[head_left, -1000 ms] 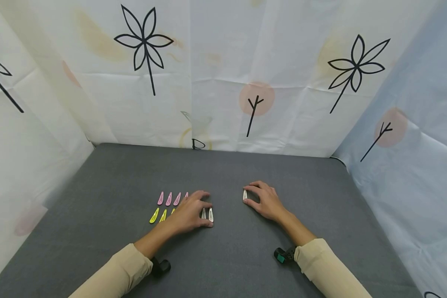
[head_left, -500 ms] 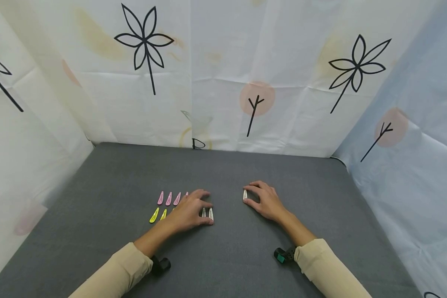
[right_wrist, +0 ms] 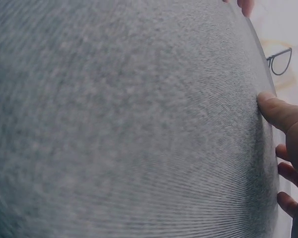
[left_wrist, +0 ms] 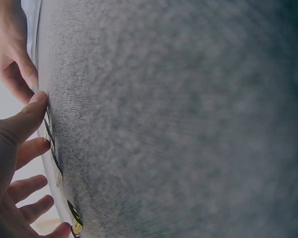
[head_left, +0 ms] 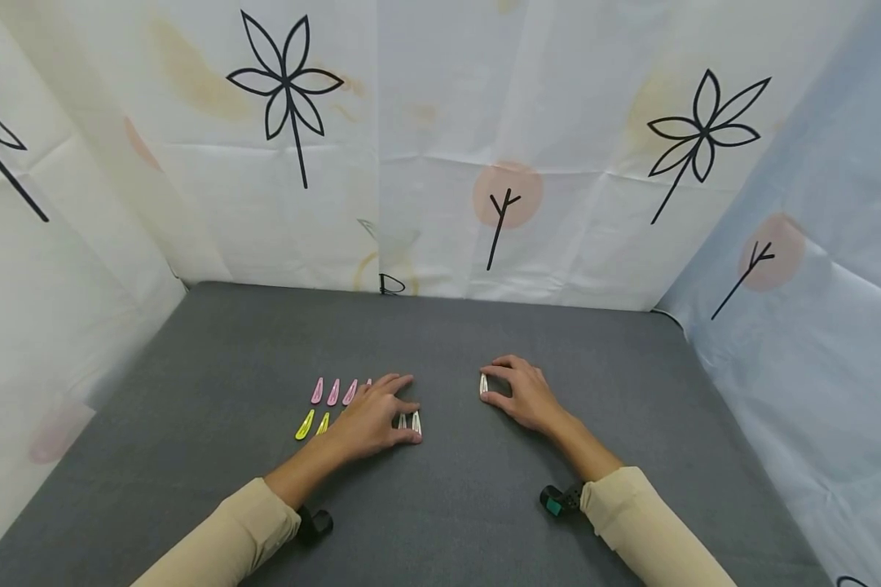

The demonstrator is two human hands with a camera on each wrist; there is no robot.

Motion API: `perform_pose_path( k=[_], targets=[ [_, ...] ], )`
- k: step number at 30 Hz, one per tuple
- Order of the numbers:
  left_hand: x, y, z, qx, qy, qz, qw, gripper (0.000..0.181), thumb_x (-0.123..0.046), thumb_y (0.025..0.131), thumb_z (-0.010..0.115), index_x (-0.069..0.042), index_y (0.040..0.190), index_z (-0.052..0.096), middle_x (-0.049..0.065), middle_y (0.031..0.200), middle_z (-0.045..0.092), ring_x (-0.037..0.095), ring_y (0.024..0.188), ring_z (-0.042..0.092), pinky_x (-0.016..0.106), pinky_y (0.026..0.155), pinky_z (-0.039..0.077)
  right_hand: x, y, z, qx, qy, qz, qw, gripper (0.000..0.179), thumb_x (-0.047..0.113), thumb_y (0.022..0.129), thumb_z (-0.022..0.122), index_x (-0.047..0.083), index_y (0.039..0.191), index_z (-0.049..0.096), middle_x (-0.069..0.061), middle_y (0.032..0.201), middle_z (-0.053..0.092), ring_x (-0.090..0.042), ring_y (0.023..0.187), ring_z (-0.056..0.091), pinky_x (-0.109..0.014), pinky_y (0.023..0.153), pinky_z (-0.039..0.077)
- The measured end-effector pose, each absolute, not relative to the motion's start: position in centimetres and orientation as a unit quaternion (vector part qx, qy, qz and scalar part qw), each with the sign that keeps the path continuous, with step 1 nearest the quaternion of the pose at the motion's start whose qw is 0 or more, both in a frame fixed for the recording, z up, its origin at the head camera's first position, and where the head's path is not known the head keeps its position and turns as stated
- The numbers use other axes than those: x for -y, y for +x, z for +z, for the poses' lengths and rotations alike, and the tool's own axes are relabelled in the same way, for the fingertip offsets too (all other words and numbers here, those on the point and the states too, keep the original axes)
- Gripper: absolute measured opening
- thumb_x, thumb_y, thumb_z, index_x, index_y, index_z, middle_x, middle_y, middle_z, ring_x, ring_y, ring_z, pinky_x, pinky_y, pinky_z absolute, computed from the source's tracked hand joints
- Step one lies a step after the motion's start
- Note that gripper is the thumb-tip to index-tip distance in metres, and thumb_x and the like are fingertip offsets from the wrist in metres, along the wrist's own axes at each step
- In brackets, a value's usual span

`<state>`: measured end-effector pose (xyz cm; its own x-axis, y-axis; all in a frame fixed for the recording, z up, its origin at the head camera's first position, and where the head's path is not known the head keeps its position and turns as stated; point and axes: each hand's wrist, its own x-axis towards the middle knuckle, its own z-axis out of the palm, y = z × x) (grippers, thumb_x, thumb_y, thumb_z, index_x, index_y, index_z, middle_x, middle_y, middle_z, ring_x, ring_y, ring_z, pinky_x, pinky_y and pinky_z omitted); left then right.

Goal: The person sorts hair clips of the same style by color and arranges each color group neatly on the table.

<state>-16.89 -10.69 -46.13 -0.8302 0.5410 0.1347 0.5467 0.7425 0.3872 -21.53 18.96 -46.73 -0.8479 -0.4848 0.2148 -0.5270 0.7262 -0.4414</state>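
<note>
My left hand [head_left: 370,420] reaches over a group of snap hair clips lying on the dark grey cloth. Its thumb and index finger pinch the ends of a white hair clip [head_left: 416,422]; a second white hair clip [head_left: 402,421] lies just left of that one, under the hand. Farther right, my right hand [head_left: 524,397] pinches another white hair clip [head_left: 483,384] between thumb and index finger, at table level. In the right wrist view the right thumb [right_wrist: 273,106] touches the cloth, and the clip is hidden.
Pink hair clips [head_left: 333,392] form a back row at the left. Yellow hair clips [head_left: 305,425] lie in front of them, some hidden by the left hand. The grey table [head_left: 440,522] is bounded behind by a printed white curtain [head_left: 440,204], with cloth on both sides.
</note>
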Motion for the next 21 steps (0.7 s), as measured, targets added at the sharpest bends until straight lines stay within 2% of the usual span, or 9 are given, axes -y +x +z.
perform_pose_path(
  k=[9,21],
  targets=[
    [10.75,-16.93,-46.17,0.934,-0.298,-0.195,0.017,0.047,-0.043,0.080,0.081,-0.011,0.114,0.077,0.019,0.146,0.050,0.037,0.137,0.042,0.071,0.101,0.032,-19.11,-21.64,-46.55,0.924,0.278,0.261,0.031,0.045,0.025,0.089,0.076,0.008,0.130,0.066,-0.018,0.133,0.056,-0.037,0.125,0.051,-0.063,0.097,0.036],
    [10.69,-16.90,-45.94,0.937,-0.288,-0.195,-0.003,0.050,-0.043,0.081,0.081,-0.010,0.117,0.075,0.019,0.147,0.048,0.038,0.139,0.040,0.070,0.102,0.032,-19.04,-21.69,-46.63,0.921,0.273,0.274,0.029,0.047,0.026,0.085,0.080,0.006,0.126,0.067,-0.017,0.131,0.058,-0.037,0.125,0.051,-0.061,0.098,0.036]
  ],
)
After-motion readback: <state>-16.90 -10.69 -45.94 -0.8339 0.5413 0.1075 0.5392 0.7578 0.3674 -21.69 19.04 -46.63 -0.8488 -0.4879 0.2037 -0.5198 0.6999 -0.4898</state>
